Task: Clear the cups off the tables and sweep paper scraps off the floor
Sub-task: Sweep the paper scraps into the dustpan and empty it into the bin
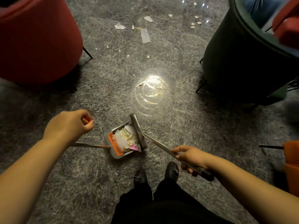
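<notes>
Down at nine o'clock a red upholstered armchair (pixel 37 41) fills the upper left, standing on thin black legs on the grey marble floor (pixel 100 88). Below it, the left hand (pixel 69 125) is curled around the orange top of a thin handle (pixel 90 145) that runs down and to the right toward the dustpan (pixel 124 139); the grip itself is mostly hidden by the fingers. The grey dustpan sits on the floor near centre, at about six o'clock from the bright lamp reflection (pixel 151 88), with an orange comb edge (pixel 115 143) on its left side and crumpled white and pink paper inside. A grey broom head (pixel 137 126) lies against the pan's right side, its metal handle (pixel 163 147) slanting toward four o'clock into the right hand (pixel 192 158), which grasps it just above the dark grip. Two black shoes with sparkly bows (pixel 155 173) stand at six o'clock. Paper scraps (pixel 145 35) are still scattered on the floor at twelve o'clock, between the chairs, more toward one o'clock. A dark green armchair (pixel 239 59) stands at two o'clock, and an orange seat edge (pixel 291 165) shows at four.
</notes>
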`<act>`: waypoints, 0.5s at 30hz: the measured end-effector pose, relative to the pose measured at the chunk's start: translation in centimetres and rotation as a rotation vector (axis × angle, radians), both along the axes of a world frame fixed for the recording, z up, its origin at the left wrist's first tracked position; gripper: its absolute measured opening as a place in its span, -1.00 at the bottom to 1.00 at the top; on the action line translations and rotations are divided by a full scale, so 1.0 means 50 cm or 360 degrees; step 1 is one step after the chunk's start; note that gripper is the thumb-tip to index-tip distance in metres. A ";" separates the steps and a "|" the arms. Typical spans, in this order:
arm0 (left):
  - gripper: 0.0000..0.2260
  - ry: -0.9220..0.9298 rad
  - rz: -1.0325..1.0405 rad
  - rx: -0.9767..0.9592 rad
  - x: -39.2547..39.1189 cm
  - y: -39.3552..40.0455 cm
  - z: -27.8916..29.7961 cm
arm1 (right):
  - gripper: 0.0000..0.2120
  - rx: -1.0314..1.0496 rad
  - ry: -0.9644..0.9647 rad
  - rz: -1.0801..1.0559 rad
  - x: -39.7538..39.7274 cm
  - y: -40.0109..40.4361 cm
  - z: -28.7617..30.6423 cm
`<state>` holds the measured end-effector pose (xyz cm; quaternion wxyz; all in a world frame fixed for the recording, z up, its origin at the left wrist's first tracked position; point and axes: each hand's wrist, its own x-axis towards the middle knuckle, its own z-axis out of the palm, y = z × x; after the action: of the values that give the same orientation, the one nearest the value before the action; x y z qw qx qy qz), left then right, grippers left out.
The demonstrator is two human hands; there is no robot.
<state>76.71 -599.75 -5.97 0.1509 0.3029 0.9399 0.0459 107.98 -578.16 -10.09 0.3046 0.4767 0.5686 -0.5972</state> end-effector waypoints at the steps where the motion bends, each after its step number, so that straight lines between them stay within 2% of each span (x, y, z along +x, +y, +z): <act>1: -0.89 0.0005 0.0009 0.0001 0.001 -0.004 0.001 | -0.66 0.0009 0.0004 -0.0008 0.000 0.005 -0.001; 15: -0.89 0.0019 0.0112 -0.0110 -0.054 -0.025 -0.003 | -0.64 0.0071 -0.0080 0.0019 -0.097 0.043 -0.097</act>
<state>74.02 -601.00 -6.12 0.1540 0.2646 0.9518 0.0169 103.14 -575.99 -14.94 0.3116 0.4950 0.5767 -0.5703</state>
